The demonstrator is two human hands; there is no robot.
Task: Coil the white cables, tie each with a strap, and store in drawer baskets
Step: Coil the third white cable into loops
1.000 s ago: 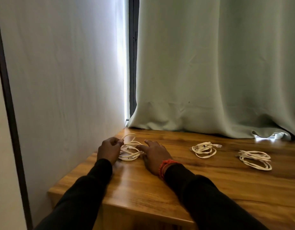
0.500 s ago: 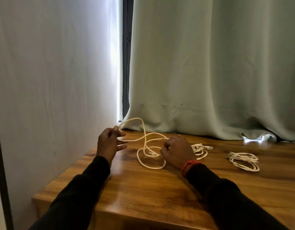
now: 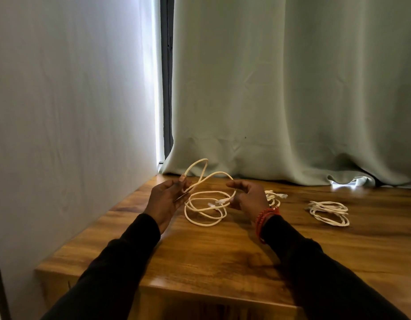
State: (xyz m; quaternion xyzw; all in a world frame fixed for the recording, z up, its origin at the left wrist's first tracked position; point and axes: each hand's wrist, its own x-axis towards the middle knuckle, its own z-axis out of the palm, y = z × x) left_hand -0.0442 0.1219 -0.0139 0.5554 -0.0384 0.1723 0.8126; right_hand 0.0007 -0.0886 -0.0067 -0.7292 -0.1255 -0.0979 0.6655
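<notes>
Left hand (image 3: 167, 199) fingers pinch the loose white cable (image 3: 206, 204); right hand (image 3: 248, 197) fingers curl around it; slack loops could tangle.

Both hands (image 3: 165, 199) hold a loose white cable (image 3: 206, 204).

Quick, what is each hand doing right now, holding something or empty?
Left hand: pinches a raised loop of the loose white cable.
Right hand: fingers curled, pinching the same cable near its plug.

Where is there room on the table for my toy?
Bare wood lies along the table's near edge, between the sleeves, and right of the far coil. It's crowded between the hands, where the loose cable sprawls.
</notes>
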